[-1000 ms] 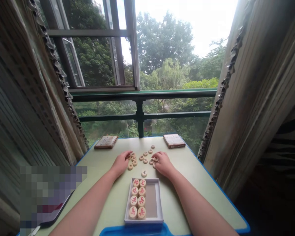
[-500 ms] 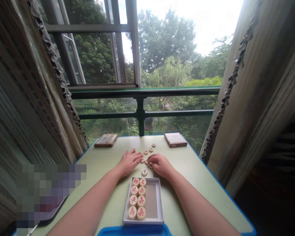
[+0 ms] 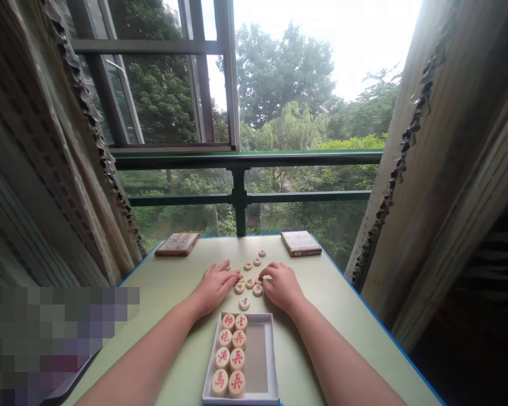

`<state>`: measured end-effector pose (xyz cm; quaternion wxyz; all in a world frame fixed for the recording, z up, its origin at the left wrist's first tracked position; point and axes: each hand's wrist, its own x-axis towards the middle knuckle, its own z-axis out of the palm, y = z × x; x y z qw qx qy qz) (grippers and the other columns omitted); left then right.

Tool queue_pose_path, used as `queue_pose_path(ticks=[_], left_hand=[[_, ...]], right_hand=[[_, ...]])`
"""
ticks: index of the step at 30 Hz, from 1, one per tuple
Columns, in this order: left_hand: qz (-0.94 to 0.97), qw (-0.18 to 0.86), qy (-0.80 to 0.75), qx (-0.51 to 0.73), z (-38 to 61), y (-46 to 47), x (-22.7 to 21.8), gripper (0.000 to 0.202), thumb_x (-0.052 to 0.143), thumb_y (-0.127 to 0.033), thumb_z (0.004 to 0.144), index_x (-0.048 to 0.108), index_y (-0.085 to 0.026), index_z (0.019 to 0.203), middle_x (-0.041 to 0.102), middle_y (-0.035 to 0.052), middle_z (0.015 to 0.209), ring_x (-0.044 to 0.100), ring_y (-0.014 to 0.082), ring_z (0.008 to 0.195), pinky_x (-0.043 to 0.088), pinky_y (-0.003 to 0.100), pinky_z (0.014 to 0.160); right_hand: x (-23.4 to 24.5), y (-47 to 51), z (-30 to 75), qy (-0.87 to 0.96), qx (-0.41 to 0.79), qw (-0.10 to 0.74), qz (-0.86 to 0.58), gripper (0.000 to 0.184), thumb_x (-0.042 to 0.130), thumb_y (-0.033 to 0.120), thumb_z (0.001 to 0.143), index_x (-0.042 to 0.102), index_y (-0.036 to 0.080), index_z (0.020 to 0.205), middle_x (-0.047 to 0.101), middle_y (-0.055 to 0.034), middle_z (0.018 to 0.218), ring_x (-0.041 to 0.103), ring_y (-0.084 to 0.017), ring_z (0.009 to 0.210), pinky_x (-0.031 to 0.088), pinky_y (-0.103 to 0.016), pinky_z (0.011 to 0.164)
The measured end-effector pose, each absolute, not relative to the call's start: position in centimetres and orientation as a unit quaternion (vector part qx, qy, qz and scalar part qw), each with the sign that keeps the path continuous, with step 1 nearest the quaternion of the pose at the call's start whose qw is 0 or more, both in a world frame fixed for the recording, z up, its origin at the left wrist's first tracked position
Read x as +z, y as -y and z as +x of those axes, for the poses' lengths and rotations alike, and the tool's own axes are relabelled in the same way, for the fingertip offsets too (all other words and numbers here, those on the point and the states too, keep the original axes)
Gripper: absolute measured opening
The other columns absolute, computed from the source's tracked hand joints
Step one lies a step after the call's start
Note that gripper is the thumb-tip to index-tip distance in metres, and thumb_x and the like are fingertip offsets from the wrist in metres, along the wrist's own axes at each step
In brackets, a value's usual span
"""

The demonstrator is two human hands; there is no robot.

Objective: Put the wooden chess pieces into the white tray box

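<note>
At the bench's (image 3: 173, 293) near edge, the white box (image 3: 257, 358) holds eight discs (image 3: 231, 355). Mid-bench, loose discs (image 3: 244, 303) lie between the left hand (image 3: 214, 285), flat and open, and the right hand (image 3: 281, 285), curled, grip unclear. Sweeping inward gently should keep them from scattering.

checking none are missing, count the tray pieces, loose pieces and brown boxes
tray pieces: 8
loose pieces: at least 7, more may hide under the left hand and right hand
brown boxes: 2
total: at least 17
</note>
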<state>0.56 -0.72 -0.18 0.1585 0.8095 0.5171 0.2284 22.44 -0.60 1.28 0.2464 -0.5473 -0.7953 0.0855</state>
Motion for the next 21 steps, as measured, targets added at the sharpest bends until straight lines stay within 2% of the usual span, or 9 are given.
queue_pose_path(ticks=[3,5,8,14,17,21], left_hand=[[0.798,0.152,-0.528,0.246,0.6,0.8,-0.2,0.045,0.03,-0.037,0.09,0.052,-0.023,0.128,0.047,0.0049,0.137,0.028,0.0219,0.134,0.022,0.04,0.11],[0.809,0.136,-0.522,0.234,0.5,0.9,-0.2,0.045,0.032,-0.04,0.09,0.051,-0.027,0.128,0.041,0.0018,0.141,0.021,0.0236,0.137,0.017,0.043,0.111],[0.824,0.11,-0.512,0.217,0.5,0.8,-0.5,0.042,0.032,-0.043,0.09,0.059,-0.029,0.119,0.041,-0.0004,0.141,0.017,0.0267,0.138,0.014,0.049,0.11],[0.764,0.036,-0.582,0.276,-0.5,-0.2,-1.4,0.05,0.03,-0.033,0.09,0.038,-0.019,0.137,0.03,0.006,0.147,0.014,0.0251,0.138,0.017,0.044,0.111],[0.735,0.07,-0.633,0.232,-1.4,-0.6,-1.4,0.051,0.029,-0.03,0.089,0.038,-0.016,0.137,0.036,0.0078,0.144,0.018,0.0258,0.137,0.018,0.045,0.11],[0.742,0.135,-0.624,0.202,-1.7,-0.5,-0.9,0.054,0.026,-0.027,0.088,0.03,-0.014,0.141,0.048,0.0056,0.136,0.029,0.0206,0.134,0.022,0.039,0.11]], right_hand=[[1.3,0.7,22.4,0.803,0.103,0.245,-0.533,0.025,0.048,0.019,0.077,0.071,0.024,0.088,0.066,-0.0052,0.096,0.054,-0.021,0.093,0.037,-0.032,0.083],[1.4,0.7,22.4,0.811,0.118,0.243,-0.519,0.027,0.048,0.02,0.078,0.072,0.024,0.091,0.068,-0.004,0.097,0.054,-0.021,0.093,0.039,-0.031,0.083],[1.4,0.7,22.5,0.816,0.124,0.243,-0.509,0.03,0.046,0.02,0.08,0.071,0.023,0.096,0.069,-0.0025,0.101,0.054,-0.021,0.092,0.039,-0.031,0.085],[1.4,0.9,22.6,0.814,0.115,0.263,-0.504,0.034,0.046,0.021,0.08,0.068,0.02,0.106,0.065,-0.0034,0.113,0.052,-0.022,0.101,0.037,-0.033,0.092],[1.4,1.4,22.2,0.832,0.124,0.262,-0.474,0.035,0.045,0.029,0.084,0.064,0.022,0.113,0.061,-0.0025,0.121,0.048,-0.023,0.111,0.033,-0.037,0.097],[1.6,2.3,21.5,0.858,0.135,0.234,-0.437,0.036,0.041,0.04,0.088,0.061,0.034,0.117,0.053,0.0034,0.132,0.033,-0.026,0.125,0.021,-0.045,0.103]])
